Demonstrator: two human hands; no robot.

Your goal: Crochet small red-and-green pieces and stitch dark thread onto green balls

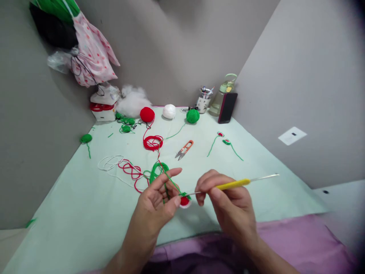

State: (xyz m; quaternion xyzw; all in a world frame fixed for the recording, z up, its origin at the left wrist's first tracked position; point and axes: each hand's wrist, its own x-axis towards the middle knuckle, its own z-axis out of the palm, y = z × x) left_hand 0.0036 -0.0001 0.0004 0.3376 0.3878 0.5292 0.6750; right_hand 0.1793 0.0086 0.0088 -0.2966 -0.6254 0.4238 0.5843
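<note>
- A pale green table (256, 190) fills a grey-walled corner, and a purple cloth (299, 243) lies along its near edge.
- The left hand (155, 198) is closed narrow, thumb and forefinger pinching a small red crochet piece (185, 201) with a white rim and a bit of green at its top, held just above the near middle of the table.
- Green yarn (168, 179) runs over the left hand's fingers and leads back to a loose green tangle (158, 169) just beyond that hand.
- The right hand (228, 201) is closed on the yellow handle of a crochet hook (232, 185); the metal tip points left and meets the top edge of the crochet piece, while the other metal end sticks out to the right.
- Left of the green tangle lie loose loops of red yarn (129, 170) and white yarn (110, 163).
- Farther off at mid-table lie orange thread snips (184, 149), with a coil of red yarn (152, 142) to their left.
- To the right of the snips lie two small finished pieces (224, 138) with green tails.
- Along the far edge stand a red yarn ball (147, 114), a white yarn ball (169, 111) and a green yarn ball (193, 115).
- In the far right corner are a pen cup (203, 103), a green-lidded bottle (221, 97) and a dark phone (227, 107) leaning upright.
- In the far left corner sit white stuffing (133, 102) and a white box (103, 108), beneath a hanging pink spotted fabric (92, 53).
</note>
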